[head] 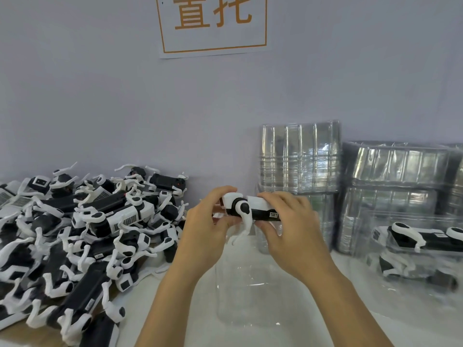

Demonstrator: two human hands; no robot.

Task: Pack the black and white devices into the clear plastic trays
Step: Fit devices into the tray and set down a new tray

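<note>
The left hand (208, 216) and right hand (288, 219) each grip one end of a single black and white device (246, 207), fingers curled round it, raised above a clear tray (250, 296) lying near on the table; the tray's outline is hard to make out. Left: a pile of devices (82, 234), too tangled to count, cut off by the frame edge. Far right: stacks of trays (299, 159), count unreadable. Right: a packed tray (426, 236), partly cut off, blurred
</note>
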